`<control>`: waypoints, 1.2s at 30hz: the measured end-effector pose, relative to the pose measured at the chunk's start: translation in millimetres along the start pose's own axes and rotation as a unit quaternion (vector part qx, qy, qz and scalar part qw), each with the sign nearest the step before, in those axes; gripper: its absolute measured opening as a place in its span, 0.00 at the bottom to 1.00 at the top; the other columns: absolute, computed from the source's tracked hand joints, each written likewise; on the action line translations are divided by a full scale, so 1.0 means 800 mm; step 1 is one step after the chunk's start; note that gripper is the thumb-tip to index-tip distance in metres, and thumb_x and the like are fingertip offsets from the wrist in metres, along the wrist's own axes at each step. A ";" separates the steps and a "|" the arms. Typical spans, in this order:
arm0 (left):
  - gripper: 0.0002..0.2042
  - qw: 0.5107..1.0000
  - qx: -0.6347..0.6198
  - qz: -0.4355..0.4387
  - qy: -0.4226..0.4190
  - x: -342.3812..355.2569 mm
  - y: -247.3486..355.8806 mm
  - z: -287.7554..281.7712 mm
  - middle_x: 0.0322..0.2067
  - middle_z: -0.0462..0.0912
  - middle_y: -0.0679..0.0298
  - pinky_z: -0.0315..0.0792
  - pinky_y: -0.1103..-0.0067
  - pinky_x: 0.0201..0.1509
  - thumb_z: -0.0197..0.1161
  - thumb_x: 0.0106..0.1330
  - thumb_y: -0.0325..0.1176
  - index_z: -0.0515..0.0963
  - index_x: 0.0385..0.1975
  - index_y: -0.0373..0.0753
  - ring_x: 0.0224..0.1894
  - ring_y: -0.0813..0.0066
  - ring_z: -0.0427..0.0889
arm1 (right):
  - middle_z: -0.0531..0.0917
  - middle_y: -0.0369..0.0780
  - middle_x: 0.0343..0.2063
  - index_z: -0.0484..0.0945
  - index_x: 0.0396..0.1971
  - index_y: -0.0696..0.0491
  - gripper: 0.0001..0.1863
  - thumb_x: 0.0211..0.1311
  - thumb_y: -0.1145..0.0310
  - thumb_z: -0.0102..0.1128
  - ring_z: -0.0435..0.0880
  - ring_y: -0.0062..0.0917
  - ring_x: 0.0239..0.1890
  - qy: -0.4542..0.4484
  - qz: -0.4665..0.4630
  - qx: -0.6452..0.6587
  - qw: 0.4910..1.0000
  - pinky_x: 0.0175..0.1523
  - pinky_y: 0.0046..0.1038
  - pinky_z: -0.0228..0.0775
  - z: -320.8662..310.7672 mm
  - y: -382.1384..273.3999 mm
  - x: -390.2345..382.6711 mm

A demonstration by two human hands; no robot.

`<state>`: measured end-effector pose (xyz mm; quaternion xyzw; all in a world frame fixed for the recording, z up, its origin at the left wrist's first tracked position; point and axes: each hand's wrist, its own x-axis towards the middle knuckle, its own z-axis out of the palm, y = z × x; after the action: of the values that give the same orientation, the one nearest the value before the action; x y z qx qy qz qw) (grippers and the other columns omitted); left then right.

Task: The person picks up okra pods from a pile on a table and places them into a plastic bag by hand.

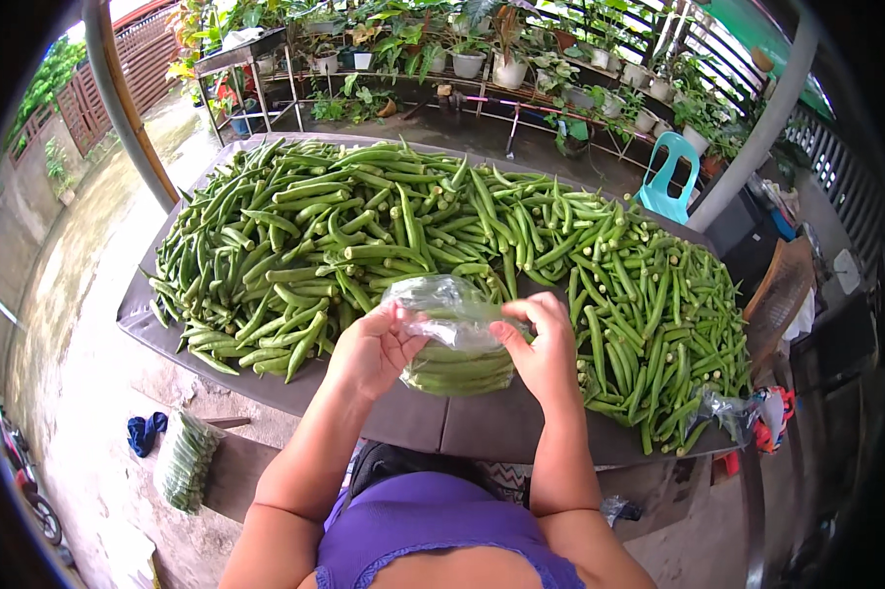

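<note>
A clear plastic bag [459,371] with several green okra pods lying lengthwise inside rests at the near edge of the table, in front of me. My left hand [376,346] pinches the left side of the bag's loose upper part. On the other side, my right hand [541,344] has its thumb and fingers closed on the right edge of the same plastic. The bag's crinkled top [442,299] stands up between both hands. Just beyond it lies a large heap of okra [344,216], and a second heap of okra [649,304] spreads to the right.
The dark table [403,417] bears the okra. A filled bag of okra [189,461] sits on a low bench at lower left, beside a dark blue cloth [146,433]. Loose clear plastic [725,410] lies at the table's right corner. A turquoise chair [670,182] stands behind.
</note>
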<state>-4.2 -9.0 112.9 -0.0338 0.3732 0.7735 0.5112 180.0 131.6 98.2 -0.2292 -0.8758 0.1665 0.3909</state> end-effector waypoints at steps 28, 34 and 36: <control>0.09 0.995 0.007 -0.092 -0.034 0.035 0.003 -0.045 0.36 0.87 0.63 0.85 0.68 0.46 0.52 0.75 0.29 0.79 0.45 0.37 0.31 0.76 0.86 | 0.55 0.27 0.08 0.64 0.15 0.46 0.25 0.75 0.54 0.51 0.52 0.17 0.12 -0.057 0.363 0.840 0.400 0.23 0.23 0.55 0.028 0.041 -0.020; 0.06 0.968 0.244 0.031 -0.054 0.024 0.002 -0.026 0.20 0.71 0.74 0.76 0.73 0.30 0.58 0.73 0.34 0.72 0.38 0.40 0.20 0.78 0.73 | 0.65 0.26 0.16 0.72 0.29 0.46 0.13 0.75 0.58 0.54 0.63 0.14 0.18 -0.023 0.381 0.754 0.535 0.29 0.24 0.68 0.016 0.012 -0.015; 0.22 0.856 0.495 0.146 0.004 -0.002 0.003 0.002 0.26 0.72 0.67 0.74 0.71 0.33 0.74 0.60 0.31 0.67 0.46 0.37 0.24 0.74 0.74 | 0.66 0.27 0.16 0.72 0.29 0.46 0.11 0.74 0.63 0.57 0.68 0.15 0.17 -0.021 0.366 0.716 0.595 0.28 0.27 0.78 0.012 0.007 -0.014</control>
<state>-5.2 -9.8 116.1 0.2759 0.7095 0.5520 0.3403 180.5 129.3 82.5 -0.1735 -0.3262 0.8735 0.3170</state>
